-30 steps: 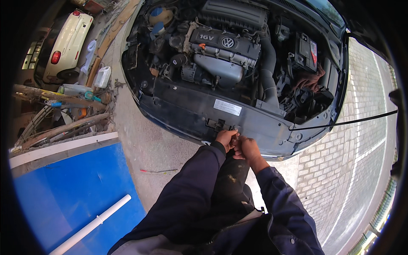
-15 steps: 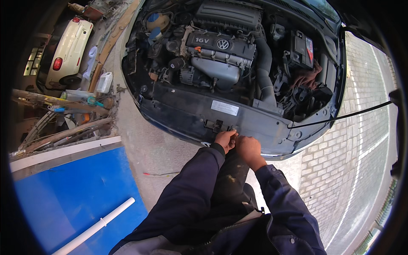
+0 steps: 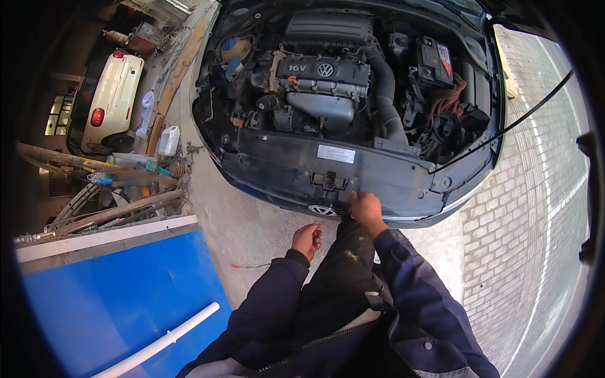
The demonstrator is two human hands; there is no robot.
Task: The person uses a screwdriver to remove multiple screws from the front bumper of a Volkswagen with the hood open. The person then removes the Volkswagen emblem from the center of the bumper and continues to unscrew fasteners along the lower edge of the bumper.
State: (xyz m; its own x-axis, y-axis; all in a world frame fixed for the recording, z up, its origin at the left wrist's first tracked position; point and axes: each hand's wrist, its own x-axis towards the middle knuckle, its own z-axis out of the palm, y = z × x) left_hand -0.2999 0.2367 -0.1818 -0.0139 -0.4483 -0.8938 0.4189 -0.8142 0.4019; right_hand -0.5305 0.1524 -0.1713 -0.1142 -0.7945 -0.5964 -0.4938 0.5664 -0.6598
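The front panel (image 3: 271, 160) of a dark car runs across in front of me, below its uncovered engine (image 3: 324, 79). My right hand (image 3: 366, 208) is closed at the panel's front edge, right of the hood latch (image 3: 329, 181). Whatever its fingers grip is hidden under them. My left hand (image 3: 307, 240) hangs in front of the bumper, lower and to the left, apart from the car. Its fingers are curled together, and anything between them is too small to make out. The round badge (image 3: 322, 210) on the car's nose shows between the hands.
A thin black prop rod (image 3: 504, 131) slants up from the panel's right side. The battery (image 3: 435, 62) has a brown cloth (image 3: 447, 97) beside it. At left are a blue board (image 3: 151, 283) with a white pipe (image 3: 170, 337), piled scrap wood (image 3: 120, 214) and a white car (image 3: 113, 94).
My left hand has drawn away from the right hand, down and to the left, off the panel edge. The right hand stays closed at the edge. My view has shifted slightly.
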